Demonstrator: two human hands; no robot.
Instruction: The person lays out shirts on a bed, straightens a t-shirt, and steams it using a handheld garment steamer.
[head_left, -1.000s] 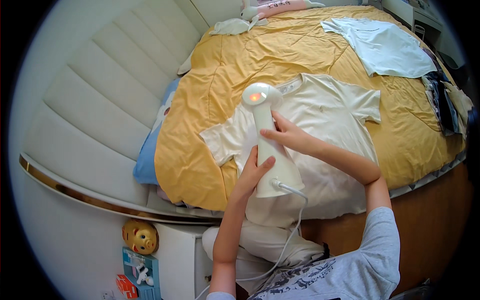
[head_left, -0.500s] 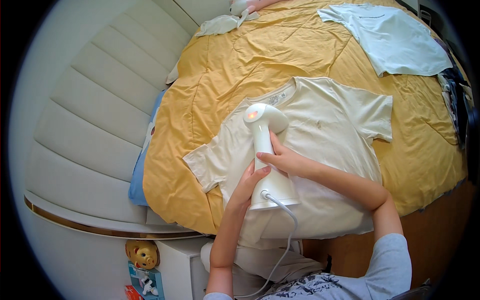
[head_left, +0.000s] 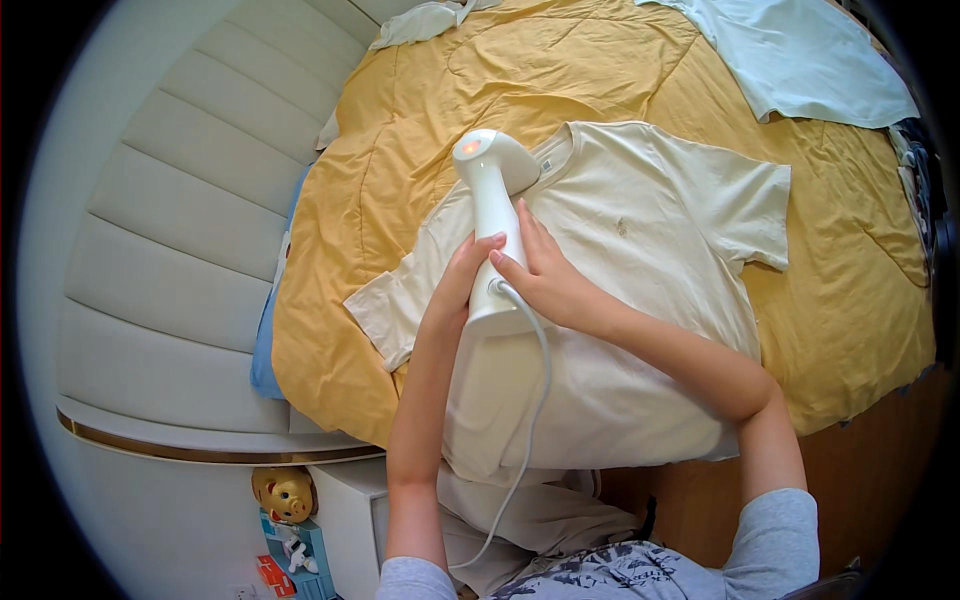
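Note:
A white handheld garment steamer (head_left: pixel 492 200) with a lit orange-red light on its head is held over a cream T-shirt (head_left: pixel 640 270). My left hand (head_left: pixel 466 268) wraps the lower handle from the left. From the right, my right hand (head_left: pixel 540 268) grips the same body, fingers pointing up along it. The steamer's head is by the shirt's neckline, toward its left shoulder area; whether it touches the cloth I cannot tell. A pale cord (head_left: pixel 541 390) runs from the steamer's base down to my lap. The shirt lies spread out, with a small dark mark on its chest.
The shirt lies on a bed with a yellow quilt (head_left: pixel 500 80). A pale blue T-shirt (head_left: pixel 800 60) is at the far right, a white cloth (head_left: pixel 420 25) at the far left. A padded headboard (head_left: pixel 170 270) borders the left. A golden pig figure (head_left: pixel 287 494) stands near a white cabinet (head_left: pixel 345 520).
Both hands have carried the steamer up and to the left, from the chest area to beside the neckline. The view has also shifted slightly.

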